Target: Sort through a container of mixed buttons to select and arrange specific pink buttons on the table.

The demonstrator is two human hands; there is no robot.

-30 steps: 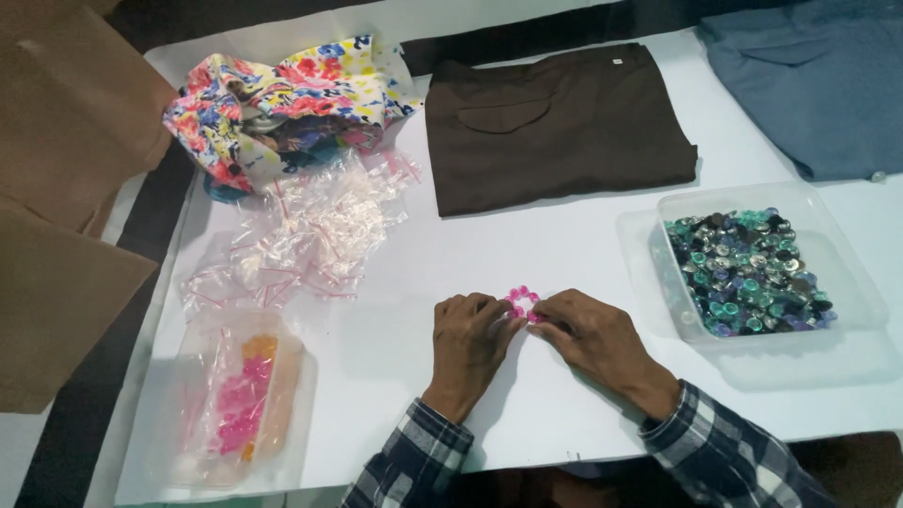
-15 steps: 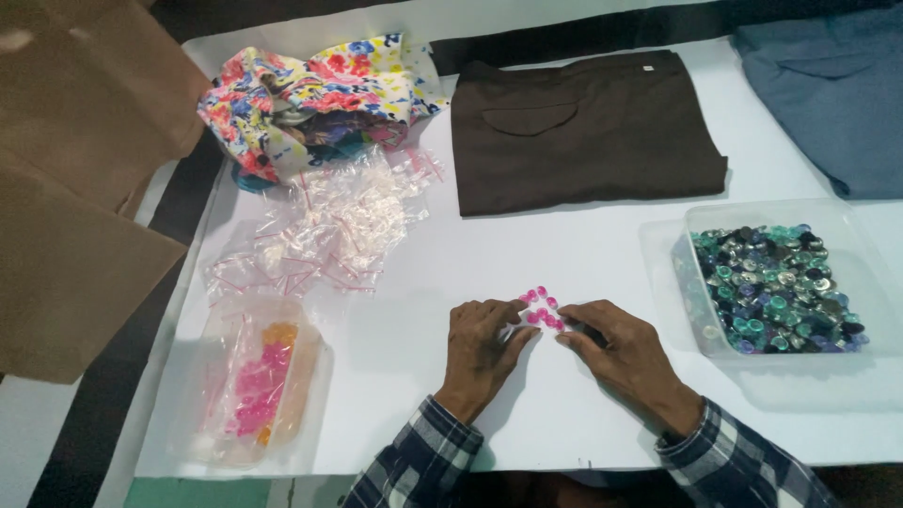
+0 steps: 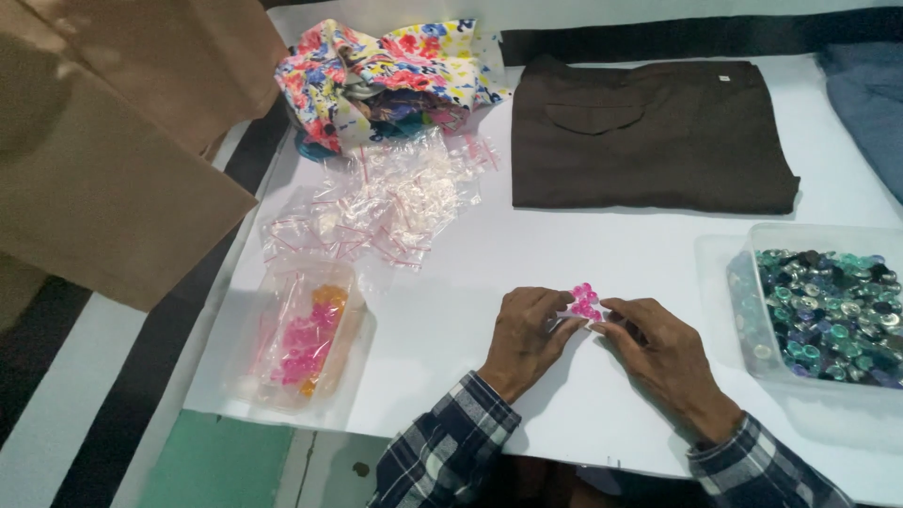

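Head view: a small cluster of pink beads [image 3: 584, 301] is pinched on the white table [image 3: 527, 254] between the fingertips of the left hand [image 3: 527, 337] and right hand [image 3: 658, 353], both sets of fingers closed on it (seemingly a bagging step). Steady grip would be needed next. Its long axis cannot be told; it looks roundish

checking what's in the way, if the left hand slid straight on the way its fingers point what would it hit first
The left hand points up and to the right, its fingers already at the small cluster of pink beads. Beyond those lies bare white table, then probably the folded brown garment, though depth is hard to judge.
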